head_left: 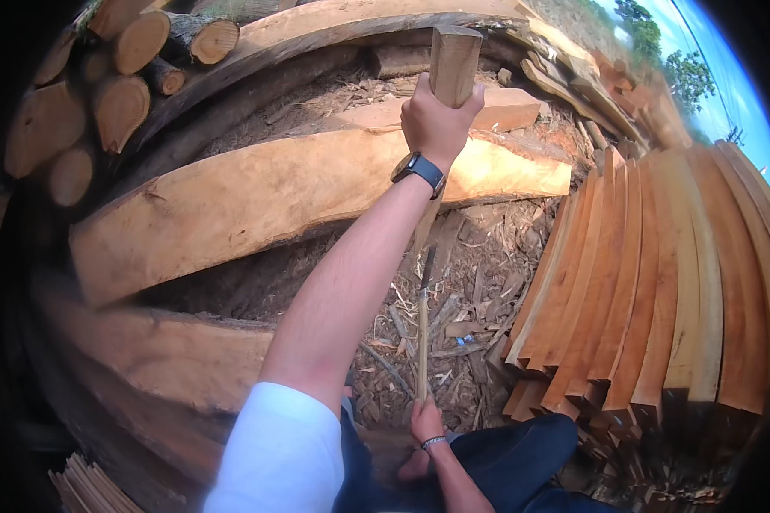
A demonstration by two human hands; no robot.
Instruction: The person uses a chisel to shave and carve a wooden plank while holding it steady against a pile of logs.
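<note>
Ground (509,256): outdoors, brown, strewn with bark and wood chips. Reference piece for all entries: one thick pale slab (257,201), lying crosswise ahead of me.

Beyond the slab, left: cut logs (121,111), stacked, round ends toward me. Beyond it also: one long timber (334,30), running crosswise. Just behind its right part: one shorter sawn piece (513,109). Far beyond, right: green trees (689,77) under blue sky.

Right of the slab: long boards (642,274), reddish and pale, stacked side by side.

Nearer than the slab, left: a second slab (180,350), rough-edged.

In hand, one wooden post (454,64), squared: over the slab's right part, top end showing above my fist. My left hand (439,120) is closed round it; dark watch (420,169) at the wrist, white sleeve above the elbow.

In hand, one slim tool (423,342), wooden handle, dark far end: on my side of the slab, pointing toward it; exact kind, I cannot tell. My right hand (426,421) grips its near end; bracelet (434,441) at the wrist.
</note>
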